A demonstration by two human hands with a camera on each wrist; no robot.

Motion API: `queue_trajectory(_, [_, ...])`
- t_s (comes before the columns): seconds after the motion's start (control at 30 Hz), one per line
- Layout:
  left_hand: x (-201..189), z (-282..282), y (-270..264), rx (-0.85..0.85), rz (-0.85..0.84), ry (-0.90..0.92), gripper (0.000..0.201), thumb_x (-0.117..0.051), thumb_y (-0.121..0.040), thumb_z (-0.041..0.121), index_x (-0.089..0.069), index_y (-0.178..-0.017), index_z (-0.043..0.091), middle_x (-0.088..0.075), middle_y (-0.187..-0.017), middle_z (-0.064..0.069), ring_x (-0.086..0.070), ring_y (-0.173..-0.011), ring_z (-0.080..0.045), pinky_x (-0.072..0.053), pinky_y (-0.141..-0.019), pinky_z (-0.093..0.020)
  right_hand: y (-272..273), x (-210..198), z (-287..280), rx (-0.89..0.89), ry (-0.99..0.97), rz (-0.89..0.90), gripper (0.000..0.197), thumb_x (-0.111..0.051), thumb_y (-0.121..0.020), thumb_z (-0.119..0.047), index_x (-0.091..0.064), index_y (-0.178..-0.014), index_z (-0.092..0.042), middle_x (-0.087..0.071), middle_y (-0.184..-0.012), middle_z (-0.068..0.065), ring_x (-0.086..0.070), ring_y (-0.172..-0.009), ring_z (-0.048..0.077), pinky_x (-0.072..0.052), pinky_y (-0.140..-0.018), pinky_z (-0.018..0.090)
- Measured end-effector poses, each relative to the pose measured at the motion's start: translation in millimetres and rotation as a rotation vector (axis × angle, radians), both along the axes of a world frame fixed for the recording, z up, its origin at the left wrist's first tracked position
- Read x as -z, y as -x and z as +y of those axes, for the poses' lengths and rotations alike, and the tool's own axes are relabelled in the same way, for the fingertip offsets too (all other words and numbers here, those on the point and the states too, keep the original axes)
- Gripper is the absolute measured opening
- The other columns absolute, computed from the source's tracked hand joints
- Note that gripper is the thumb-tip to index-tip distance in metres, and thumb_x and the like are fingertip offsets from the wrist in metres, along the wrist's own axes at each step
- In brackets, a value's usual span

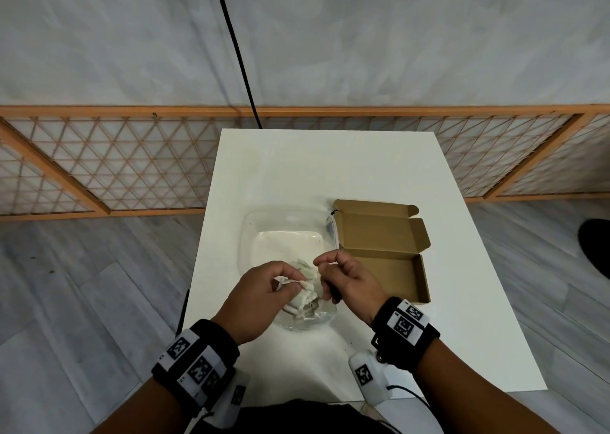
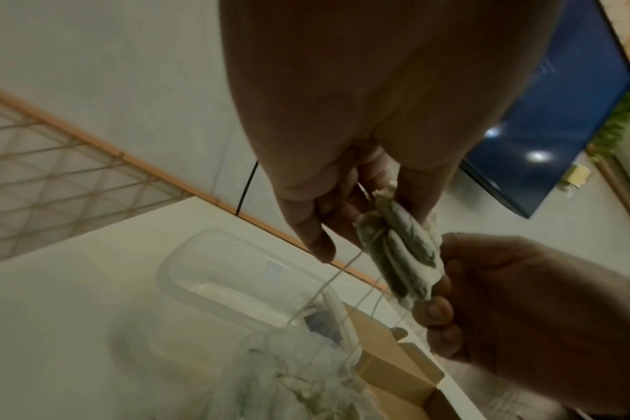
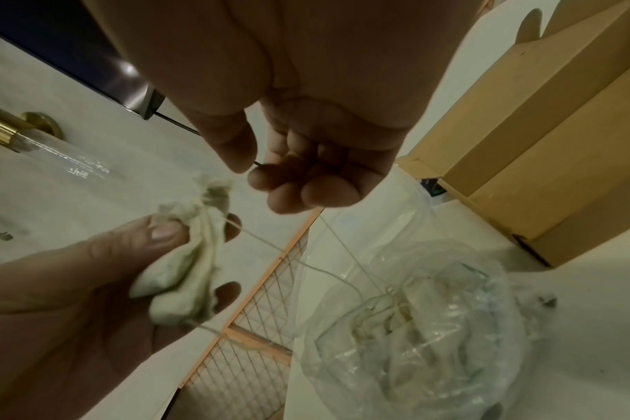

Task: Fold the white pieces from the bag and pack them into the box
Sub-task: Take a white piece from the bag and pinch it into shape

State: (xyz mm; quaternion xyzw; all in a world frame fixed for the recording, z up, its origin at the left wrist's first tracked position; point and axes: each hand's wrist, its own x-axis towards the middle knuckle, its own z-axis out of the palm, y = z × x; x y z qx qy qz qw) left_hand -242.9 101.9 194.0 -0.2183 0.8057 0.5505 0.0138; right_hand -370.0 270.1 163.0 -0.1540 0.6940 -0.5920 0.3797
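Observation:
A small crumpled white piece with thin strings is gripped by my left hand just above the clear plastic bag. The left wrist view has the piece between the thumb and fingers of that hand. My right hand is right beside it, fingers curled, pinching a string that runs from the piece down into the bag, where more white pieces lie. The open brown cardboard box sits empty right of my hands.
A clear plastic tray lies on the white table behind the bag and touches the box's raised lid. A black cable hangs past the table's far edge. Wooden lattice panels stand on the floor beyond.

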Motion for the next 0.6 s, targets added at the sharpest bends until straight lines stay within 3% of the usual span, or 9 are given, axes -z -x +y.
queue_trajectory(0.03, [-1.6, -1.8, -1.4, -0.020, 0.008, -0.035, 0.013, -0.073, -0.094, 0.017, -0.075, -0.092, 0.030, -0.066, -0.064, 0.016, -0.048, -0.054, -0.002, -0.044, -0.060, -0.021, 1.4, 0.7, 0.5, 0.023, -0.011, 0.005, 0.011, -0.054, -0.105, -0.015, -0.063, -0.107, -0.009, -0.057, -0.061, 0.003, -0.054, -0.056, 0.018, -0.042, -0.053, 0.028])
queue_trajectory(0.17, [-3.9, -6.8, -3.3, -0.056, 0.021, -0.058, 0.014, -0.074, -0.093, 0.016, -0.074, -0.093, 0.030, -0.071, -0.077, 0.015, -0.055, -0.061, -0.003, -0.049, -0.067, -0.023, 5.4, -1.6, 3.7, 0.031, -0.065, 0.061, 0.013, -0.057, -0.103, -0.018, -0.070, -0.107, -0.016, -0.064, -0.082, 0.002, -0.060, -0.062, 0.016, -0.044, -0.054, 0.024])
queue_trajectory(0.27, [-3.7, -8.0, -5.5, -0.045, 0.034, -0.062, 0.021, -0.073, -0.093, 0.016, -0.067, -0.100, 0.035, -0.066, -0.091, 0.001, -0.055, -0.064, -0.005, -0.050, -0.067, -0.024, 3.3, -11.3, 4.3, 0.003, -0.073, 0.124, 0.012, -0.062, -0.101, -0.024, -0.072, -0.108, -0.024, -0.069, -0.092, -0.004, -0.066, -0.067, 0.013, -0.047, -0.057, 0.022])
queue_trajectory(0.37, [-5.4, -7.2, -7.0, -0.014, 0.037, -0.040, 0.032, -0.072, -0.094, 0.017, -0.061, -0.111, 0.041, -0.059, -0.103, 0.001, -0.057, -0.066, -0.008, -0.054, -0.068, -0.025, -0.1, -24.7, 0.7, -0.030, -0.020, 0.142, 0.016, -0.068, -0.097, -0.028, -0.071, -0.113, -0.025, -0.072, -0.093, -0.004, -0.066, -0.072, 0.018, -0.052, -0.062, 0.027])
queue_trajectory(0.43, [-5.8, -6.3, -6.7, 0.007, 0.033, -0.045, 0.037, -0.073, -0.093, 0.017, -0.058, -0.115, 0.044, -0.059, -0.106, 0.001, -0.062, -0.073, -0.019, -0.058, -0.076, -0.036, -2.7, -29.8, -4.7, -0.055, 0.033, 0.140, 0.026, -0.076, -0.091, -0.031, -0.070, -0.115, -0.024, -0.069, -0.094, -0.004, -0.064, -0.074, 0.027, -0.057, -0.070, 0.041])
queue_trajectory(0.5, [-8.0, -3.8, -6.1, 0.037, 0.043, -0.052, 0.041, -0.072, -0.093, 0.015, -0.057, -0.118, 0.044, -0.060, -0.106, -0.001, -0.065, -0.078, -0.021, -0.059, -0.080, -0.042, -4.2, -28.2, -9.2, -0.065, 0.056, 0.137, 0.029, -0.079, -0.085, -0.034, -0.072, -0.112, -0.027, -0.062, -0.088, -0.005, -0.059, -0.070, 0.027, -0.058, -0.073, 0.050])
queue_trajectory(0.6, [-10.5, -0.6, -3.6, 0.053, 0.066, -0.054, 0.051, -0.072, -0.093, 0.015, -0.051, -0.126, 0.047, -0.061, -0.102, -0.001, -0.064, -0.081, -0.023, -0.057, -0.078, -0.040, -2.7, -25.8, -13.3, -0.044, 0.089, 0.122, 0.014, -0.076, -0.090, -0.019, -0.073, -0.104, -0.019, -0.059, -0.082, 0.005, -0.054, -0.068, 0.024, -0.052, -0.066, 0.043])
